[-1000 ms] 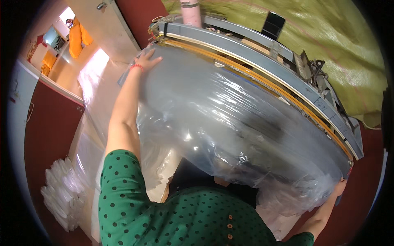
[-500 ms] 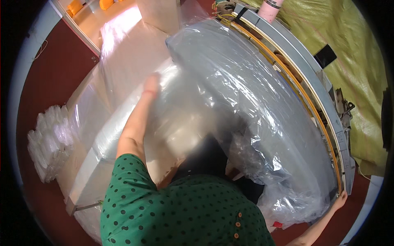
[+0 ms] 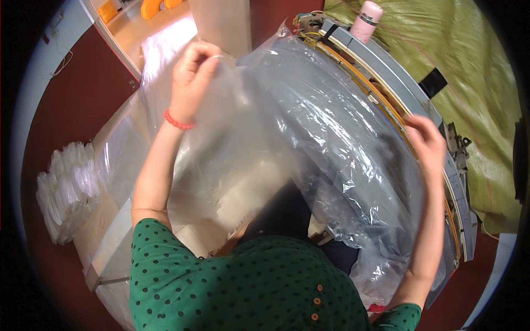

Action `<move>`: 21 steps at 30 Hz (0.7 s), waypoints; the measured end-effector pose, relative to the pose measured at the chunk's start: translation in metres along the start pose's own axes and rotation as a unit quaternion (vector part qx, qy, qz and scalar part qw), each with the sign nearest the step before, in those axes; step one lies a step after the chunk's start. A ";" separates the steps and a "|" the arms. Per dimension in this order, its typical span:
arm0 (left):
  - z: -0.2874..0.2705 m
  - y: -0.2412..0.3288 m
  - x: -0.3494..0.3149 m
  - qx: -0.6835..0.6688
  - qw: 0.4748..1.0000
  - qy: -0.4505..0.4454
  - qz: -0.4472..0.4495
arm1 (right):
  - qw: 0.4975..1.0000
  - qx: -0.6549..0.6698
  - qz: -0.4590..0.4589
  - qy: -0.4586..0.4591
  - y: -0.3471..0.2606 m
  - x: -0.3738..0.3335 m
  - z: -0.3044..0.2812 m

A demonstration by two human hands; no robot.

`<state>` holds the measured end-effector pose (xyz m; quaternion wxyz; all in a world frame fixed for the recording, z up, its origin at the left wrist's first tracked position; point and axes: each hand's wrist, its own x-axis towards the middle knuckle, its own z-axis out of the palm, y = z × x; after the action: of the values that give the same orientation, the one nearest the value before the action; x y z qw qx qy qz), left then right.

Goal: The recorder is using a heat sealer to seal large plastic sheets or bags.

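Spread from centre toward 2 o'clock: clear plastic film (image 3: 331, 118), glossy and wrinkled over a grey base. Behind, at 2 o'clock, a broad yellow-green tarp (image 3: 447, 49). Curving from 1 to 4 o'clock, just beside the film, a long grey bar (image 3: 406, 80) with an orange strip (image 3: 386, 105). Near centre toward 11 o'clock, a loose flap (image 3: 237, 102) of film, blurred. At 9 o'clock, bunched clear bags (image 3: 69, 187). At 11 o'clock, left hand (image 3: 190, 83), thumb and fingers narrowed, apparently on the flap's edge. Near 3 o'clock, right hand (image 3: 428, 143) over the strip, fingers bent; cannot tell whether gripping anything. At 1 o'clock, pink bottle (image 3: 365, 25) beside the bar; at 2, black phone (image 3: 433, 83). Could stretch or tear at so small a pinch, if pulled hard. Could crease from uneven tension, or snag on metal clutter (image 3: 459, 144) toward 3 o'clock.
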<state>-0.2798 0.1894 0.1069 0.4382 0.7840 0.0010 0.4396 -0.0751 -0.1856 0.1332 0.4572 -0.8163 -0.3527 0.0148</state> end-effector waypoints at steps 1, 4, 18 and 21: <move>0.013 0.025 0.006 -0.005 1.000 -0.004 0.008 | 0.995 0.088 -0.018 -0.047 -0.027 0.008 0.033; 0.045 0.085 0.018 -0.054 0.993 -0.076 0.079 | 0.953 0.222 -0.144 -0.148 -0.089 0.017 0.110; -0.092 0.021 0.055 0.551 0.743 -0.370 0.084 | 0.809 -0.415 -0.237 0.342 -0.054 0.030 -0.069; -0.066 0.081 0.072 0.369 0.908 0.179 0.084 | 0.782 -0.347 -0.237 0.460 -0.088 0.013 -0.079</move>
<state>-0.3123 0.2131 0.2272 0.0722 0.7951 0.1759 0.5759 -0.0878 -0.2072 0.2501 0.2406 -0.7201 -0.2642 -0.5947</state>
